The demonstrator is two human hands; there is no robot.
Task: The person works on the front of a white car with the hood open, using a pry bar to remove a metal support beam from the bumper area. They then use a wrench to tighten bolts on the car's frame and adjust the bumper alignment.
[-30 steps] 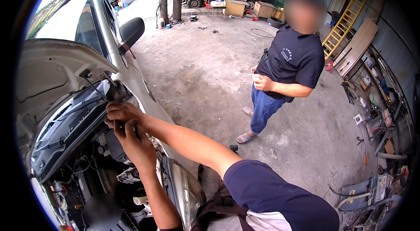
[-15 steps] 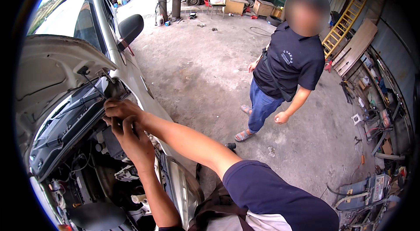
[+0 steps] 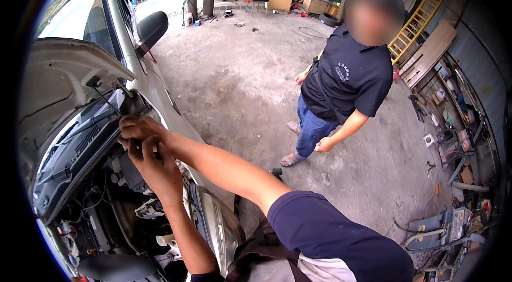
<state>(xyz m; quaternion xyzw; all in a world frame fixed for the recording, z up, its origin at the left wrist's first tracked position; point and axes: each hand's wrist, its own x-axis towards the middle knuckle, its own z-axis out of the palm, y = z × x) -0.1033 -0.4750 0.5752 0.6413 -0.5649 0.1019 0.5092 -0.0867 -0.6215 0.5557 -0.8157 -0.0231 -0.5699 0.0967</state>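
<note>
My two hands are close together at the rear corner of a car's engine bay point(image 3: 101, 202), beside the fender. My right hand point(image 3: 141, 128) is closed, fingers curled, at the lower end of a thin dark rod point(image 3: 109, 101) that slants up toward the raised hood point(image 3: 74, 63). Just below it, my left hand point(image 3: 154, 162) has bent fingers pressed in against the right. Whatever the fingers grip is hidden behind them. The black plastic cowl point(image 3: 80, 146) below the windshield lies left of my hands.
Another person point(image 3: 346, 79) in a dark shirt stands across from me, right of the car. The door mirror point(image 3: 152, 28) juts out beyond my hands. A car battery point(image 3: 437, 228) and loose parts lie at the lower right. A yellow ladder point(image 3: 421, 18) leans against the wall.
The whole view has shifted slightly, so car and hands appear a little further left. My hands stay together at the same corner, with hardly any change in grip.
</note>
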